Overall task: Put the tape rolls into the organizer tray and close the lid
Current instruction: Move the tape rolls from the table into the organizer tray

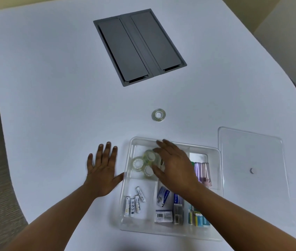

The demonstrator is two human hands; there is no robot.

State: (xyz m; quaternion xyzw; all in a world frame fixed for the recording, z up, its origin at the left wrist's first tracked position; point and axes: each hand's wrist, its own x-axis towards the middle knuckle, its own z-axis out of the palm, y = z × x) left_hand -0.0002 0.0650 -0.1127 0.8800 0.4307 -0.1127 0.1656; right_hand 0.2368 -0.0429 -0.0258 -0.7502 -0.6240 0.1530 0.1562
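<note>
Hovering right hand (175,165) over tray (214,234); one roll (158,115) outside.

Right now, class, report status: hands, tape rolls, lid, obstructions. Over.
Left hand flat on table, empty. Right hand open over tray's tape rolls. One roll outside. Lid off, nothing blocking.

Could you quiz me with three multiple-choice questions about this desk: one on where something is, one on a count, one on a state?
1. Where is the tape roll that is not in the organizer tray?
A. On the table beyond the tray
B. On the lid
C. In the left hand

2. How many batteries lie in the tray?
A. Two
B. Four
C. Six

3. What state is the lid in?
A. Shut on the tray
B. Off, lying flat to the right of the tray
C. Held up in the air

Answers: 1 A, it lies alone on the white table; 2 B, four white cells show; 3 B, the tray is uncovered.
</note>
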